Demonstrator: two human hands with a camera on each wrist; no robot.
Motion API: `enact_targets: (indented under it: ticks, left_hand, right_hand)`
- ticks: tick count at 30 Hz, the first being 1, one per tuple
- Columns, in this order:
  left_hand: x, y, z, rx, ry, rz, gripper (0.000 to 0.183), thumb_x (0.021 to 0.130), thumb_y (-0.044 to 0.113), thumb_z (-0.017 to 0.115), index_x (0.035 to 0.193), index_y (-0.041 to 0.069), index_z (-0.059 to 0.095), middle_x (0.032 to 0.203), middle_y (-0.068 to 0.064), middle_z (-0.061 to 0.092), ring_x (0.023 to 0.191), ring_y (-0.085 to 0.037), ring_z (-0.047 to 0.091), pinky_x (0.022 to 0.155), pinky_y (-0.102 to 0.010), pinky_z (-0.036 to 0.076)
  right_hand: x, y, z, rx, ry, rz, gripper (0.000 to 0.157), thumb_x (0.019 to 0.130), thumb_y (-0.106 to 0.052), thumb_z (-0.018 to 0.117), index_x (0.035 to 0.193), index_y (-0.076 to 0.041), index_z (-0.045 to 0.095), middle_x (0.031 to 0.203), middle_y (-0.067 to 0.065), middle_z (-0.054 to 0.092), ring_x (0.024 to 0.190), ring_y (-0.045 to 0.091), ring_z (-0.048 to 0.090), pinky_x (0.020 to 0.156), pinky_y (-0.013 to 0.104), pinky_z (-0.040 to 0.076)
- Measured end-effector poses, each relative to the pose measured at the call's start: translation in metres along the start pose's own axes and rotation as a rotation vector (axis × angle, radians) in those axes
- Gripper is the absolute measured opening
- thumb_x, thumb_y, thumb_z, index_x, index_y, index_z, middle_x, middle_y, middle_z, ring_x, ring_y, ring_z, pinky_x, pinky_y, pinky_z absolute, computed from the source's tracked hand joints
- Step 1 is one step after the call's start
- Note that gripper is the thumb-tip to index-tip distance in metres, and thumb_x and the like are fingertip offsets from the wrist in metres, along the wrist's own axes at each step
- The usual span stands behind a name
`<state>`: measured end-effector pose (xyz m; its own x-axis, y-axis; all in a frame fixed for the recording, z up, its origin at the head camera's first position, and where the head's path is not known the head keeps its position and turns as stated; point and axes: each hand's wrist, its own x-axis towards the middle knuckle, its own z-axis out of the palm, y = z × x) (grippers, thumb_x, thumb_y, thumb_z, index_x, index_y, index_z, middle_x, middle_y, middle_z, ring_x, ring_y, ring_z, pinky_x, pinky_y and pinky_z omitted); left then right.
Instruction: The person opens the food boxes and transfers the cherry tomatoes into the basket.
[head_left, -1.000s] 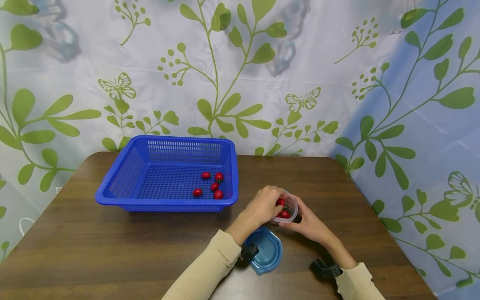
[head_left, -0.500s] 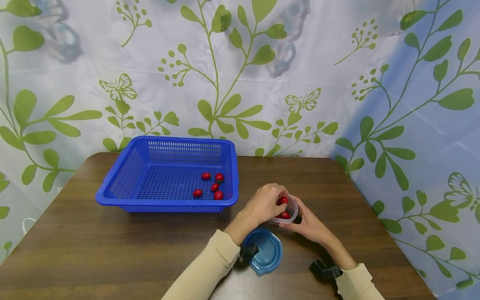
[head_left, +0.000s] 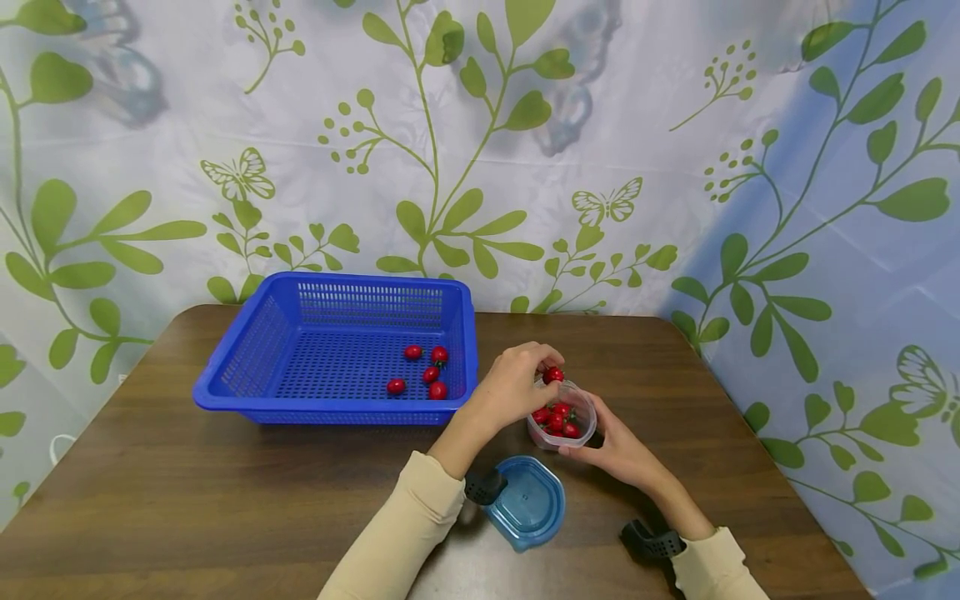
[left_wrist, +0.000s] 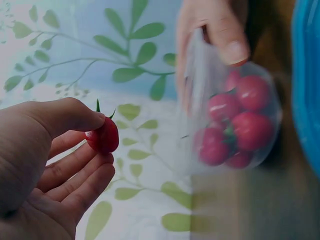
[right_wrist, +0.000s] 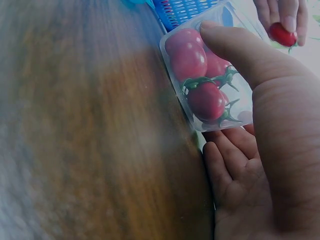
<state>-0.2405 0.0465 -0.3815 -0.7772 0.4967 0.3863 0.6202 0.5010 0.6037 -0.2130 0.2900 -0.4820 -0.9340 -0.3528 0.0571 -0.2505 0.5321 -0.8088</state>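
Observation:
My left hand (head_left: 517, 385) pinches one red cherry tomato (left_wrist: 103, 136) between thumb and fingers, just above the rim of a clear plastic container (head_left: 537, 435). A green stem shows on top of that tomato in the left wrist view. Several more cherry tomatoes (right_wrist: 188, 61) lie inside the container. My right hand (head_left: 621, 446) holds the container from its right side, thumb at the near side and fingers curled around the far side and underneath. The container stands upright on the wooden table.
A blue plastic basket (head_left: 334, 405) at the back left holds several cherry tomatoes (head_left: 438, 390) in its right part. A blue lid (head_left: 529, 503) lies on the table (head_left: 225, 500) in front of the container, partly under my left wrist. A patterned curtain (head_left: 480, 150) hangs behind.
My left hand has risen out of the container and moved back and slightly left, bringing up a cherry tomato. The right hand and container have stayed in place.

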Motion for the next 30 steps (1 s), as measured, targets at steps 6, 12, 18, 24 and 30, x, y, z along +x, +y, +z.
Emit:
enact_targets:
  ticks: [6, 12, 18, 24, 30]
  left_hand:
    - [-0.001, -0.002, -0.021, -0.054, 0.061, 0.000, 0.027, 0.092, 0.010, 0.076, 0.118, 0.004, 0.072, 0.106, -0.008, 0.072, 0.094, -0.022, 0.069, 0.083, -0.024, 0.057]
    - [-0.002, -0.006, -0.040, -0.112, 0.112, -0.013, 0.029, 0.091, 0.009, 0.077, 0.118, 0.002, 0.071, 0.107, -0.009, 0.073, 0.095, -0.022, 0.070, 0.089, -0.036, 0.060]
    - [-0.006, -0.015, -0.057, -0.178, 0.181, -0.021, 0.026, 0.090, 0.007, 0.077, 0.115, 0.001, 0.071, 0.103, -0.010, 0.074, 0.094, -0.024, 0.072, 0.089, -0.036, 0.060]
    - [-0.012, -0.024, -0.073, -0.190, 0.216, -0.056, 0.028, 0.092, 0.009, 0.075, 0.119, 0.002, 0.070, 0.105, -0.009, 0.074, 0.096, -0.024, 0.072, 0.091, -0.036, 0.059]
    - [-0.019, -0.034, -0.089, -0.185, 0.256, -0.090, 0.025, 0.094, 0.011, 0.074, 0.118, 0.003, 0.070, 0.107, -0.009, 0.074, 0.098, -0.023, 0.072, 0.092, -0.036, 0.059]
  right_hand:
    - [0.001, 0.003, 0.000, -0.002, 0.007, -0.037, 0.088, 0.087, -0.031, 0.084, 0.157, -0.020, 0.032, 0.158, 0.011, 0.046, 0.148, 0.040, 0.040, 0.116, 0.069, 0.031]
    - [0.002, 0.004, -0.001, -0.015, 0.018, -0.054, 0.086, 0.086, -0.031, 0.085, 0.155, -0.019, 0.035, 0.157, 0.011, 0.048, 0.147, 0.039, 0.041, 0.117, 0.069, 0.030]
    - [0.001, 0.001, -0.001, -0.015, 0.014, -0.028, 0.089, 0.084, -0.034, 0.086, 0.155, -0.021, 0.034, 0.157, 0.008, 0.048, 0.148, 0.036, 0.040, 0.118, 0.065, 0.030]
    - [0.001, -0.001, -0.001, -0.009, 0.012, -0.024, 0.089, 0.084, -0.035, 0.086, 0.155, -0.021, 0.034, 0.158, 0.007, 0.047, 0.149, 0.037, 0.039, 0.118, 0.066, 0.029]
    - [0.001, 0.001, -0.001, -0.006, 0.011, -0.035, 0.089, 0.084, -0.034, 0.086, 0.155, -0.021, 0.034, 0.158, 0.007, 0.047, 0.149, 0.036, 0.039, 0.119, 0.066, 0.028]
